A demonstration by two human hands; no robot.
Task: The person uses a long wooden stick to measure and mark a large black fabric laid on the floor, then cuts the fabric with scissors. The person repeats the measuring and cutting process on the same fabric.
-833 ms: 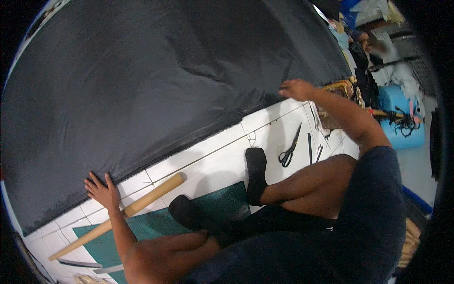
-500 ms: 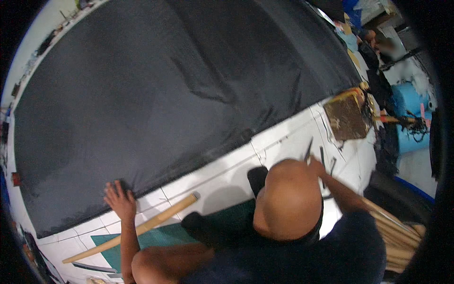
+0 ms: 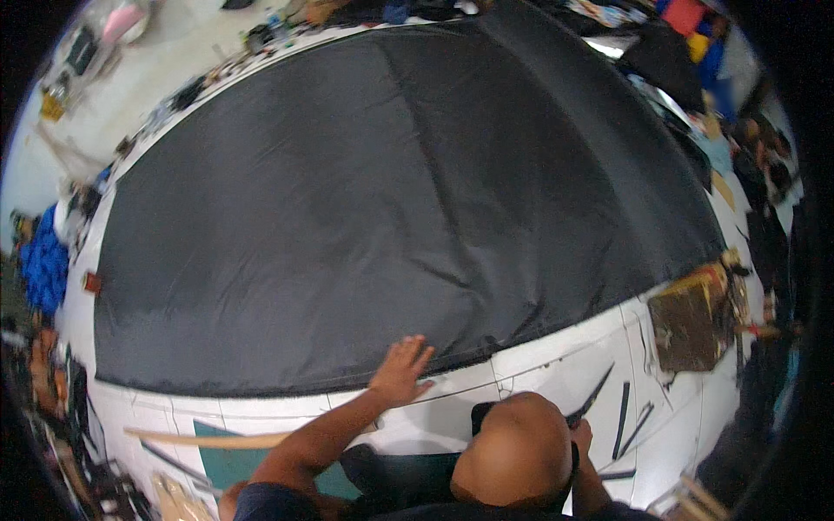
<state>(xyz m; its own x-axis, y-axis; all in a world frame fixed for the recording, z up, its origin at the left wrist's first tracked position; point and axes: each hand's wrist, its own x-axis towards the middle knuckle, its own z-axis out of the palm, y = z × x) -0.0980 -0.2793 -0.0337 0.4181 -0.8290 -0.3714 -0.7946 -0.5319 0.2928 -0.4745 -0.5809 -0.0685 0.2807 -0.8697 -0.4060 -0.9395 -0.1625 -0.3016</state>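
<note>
A large sheet of black fabric (image 3: 330,200) lies spread over the white tiled floor, with creases right of its middle. At its near edge my left hand (image 3: 401,373) rests flat, fingers stretched out, holding nothing. On the right, beyond my bent knee (image 3: 517,447), my right hand (image 3: 580,434) is closed around dark scissors (image 3: 597,391). Their blades point up and away, short of the fabric's edge. The knee and my arm's angle partly hide the handles and fingers.
Dark strips (image 3: 623,421) lie right of the scissors. A worn brown block (image 3: 695,330) sits at the fabric's right corner. A cardboard tube (image 3: 217,440) crosses a green mat (image 3: 230,460) near left. A small reddish spool-like item (image 3: 91,282) stands by the left edge; blue cloth (image 3: 43,260) lies beyond.
My view has shifted, showing more of the far fabric. My left hand has moved right along the near edge. The scissors remain in my right hand.
</note>
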